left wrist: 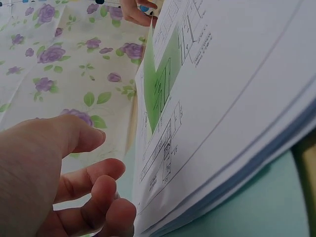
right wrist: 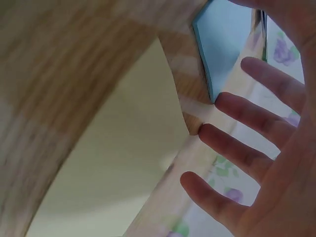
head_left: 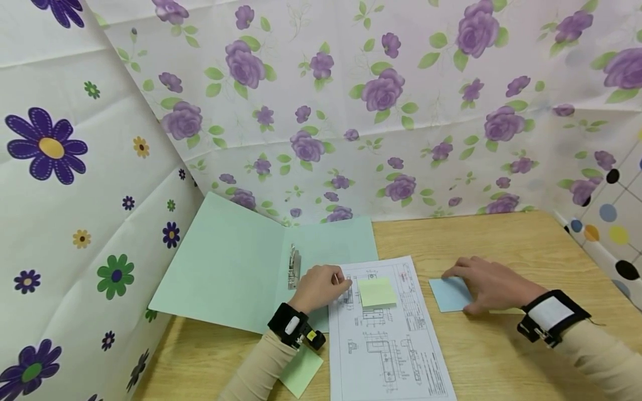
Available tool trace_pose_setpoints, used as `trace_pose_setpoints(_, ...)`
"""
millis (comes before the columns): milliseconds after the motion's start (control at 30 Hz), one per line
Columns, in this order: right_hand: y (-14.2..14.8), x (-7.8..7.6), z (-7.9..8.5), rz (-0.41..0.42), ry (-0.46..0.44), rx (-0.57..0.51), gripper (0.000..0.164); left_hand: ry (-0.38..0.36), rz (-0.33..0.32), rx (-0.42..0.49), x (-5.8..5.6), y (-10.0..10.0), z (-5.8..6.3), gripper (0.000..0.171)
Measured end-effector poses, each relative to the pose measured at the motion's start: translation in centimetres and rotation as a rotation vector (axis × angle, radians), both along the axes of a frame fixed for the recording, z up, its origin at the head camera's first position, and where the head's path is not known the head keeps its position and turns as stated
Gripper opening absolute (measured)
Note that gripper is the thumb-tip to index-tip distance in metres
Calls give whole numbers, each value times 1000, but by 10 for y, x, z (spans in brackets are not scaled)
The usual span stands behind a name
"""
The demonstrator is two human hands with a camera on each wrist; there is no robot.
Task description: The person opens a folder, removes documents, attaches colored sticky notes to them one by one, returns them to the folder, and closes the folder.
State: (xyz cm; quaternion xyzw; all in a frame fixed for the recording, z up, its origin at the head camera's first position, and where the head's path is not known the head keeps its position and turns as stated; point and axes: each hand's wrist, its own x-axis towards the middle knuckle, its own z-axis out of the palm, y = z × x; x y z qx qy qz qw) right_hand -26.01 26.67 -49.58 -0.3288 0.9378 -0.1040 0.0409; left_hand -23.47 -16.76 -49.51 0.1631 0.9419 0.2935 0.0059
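Note:
My right hand (head_left: 484, 284) reaches over a light blue sticky note pad (head_left: 448, 295), its thumb near one corner and its fingertips around the far edge. In the right wrist view those fingers (right wrist: 247, 153) are extended and spread, with fingertips right by the blue pad (right wrist: 224, 44). My left hand (head_left: 321, 287) hovers at the left edge of a stack of printed technical drawings (head_left: 371, 334), fingers loosely bent and holding nothing. A light green sticky note (head_left: 378, 292) sits on the top drawing; in the left wrist view this note (left wrist: 165, 74) lifts off the page.
An open pale green lever folder (head_left: 225, 267) lies behind the left hand, its metal clip (head_left: 293, 267) upright. Another green note (head_left: 302, 370) shows beneath the left wrist. Beside the right hand lies pale yellow paper (right wrist: 118, 148). Flowered sheets (head_left: 321, 111) line the wooden table (head_left: 501, 239).

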Motion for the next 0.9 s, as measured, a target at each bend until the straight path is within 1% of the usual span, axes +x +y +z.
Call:
trace_pose_setpoints(67,1,0,-1,-1,-5,-6,73,6,-9,11,0,-1,0,26)
trace_pose_setpoints(100,1,0,-1,-1,-7,-8,71,29,-19,12,-2,-2,-5,28)
trace_pose_setpoints(200,3,-1,-2,-3,-10,-21,69,44,-27,16,-1,-2,-3,28)
trace_pose_setpoints(300,3,-1,-3,-16,-14,-39,67,33,-19,5,-1,-1,0,28)
trace_pose_setpoints(333,3,-1,-4,-21,-11,-45,65,12,-8,2,1,1,5,26)
trace_pose_setpoints(400,3,-1,-5,-35,-7,-55,59,4,-1,-10,1,2,4,26)
trace_pose_setpoints(533,3,0,-6,-35,12,-62,46,3,2,-23,2,3,4,26)
trace_pose_setpoints(633,2,2,-7,-37,17,-64,42,3,2,-22,3,4,5,26)
trace_pose_setpoints(733,2,3,-7,-45,13,-68,42,7,-1,-15,3,3,4,25)
trace_pose_setpoints(800,2,4,-6,-54,4,-71,42,3,-6,-1,2,2,3,25)
trace_pose_setpoints(833,2,4,-6,-59,-2,-72,42,26,-16,0,-1,-1,-5,27)
trace_pose_setpoints(900,2,5,-6,-64,-11,-70,42,30,-28,18,-2,-3,-8,29)
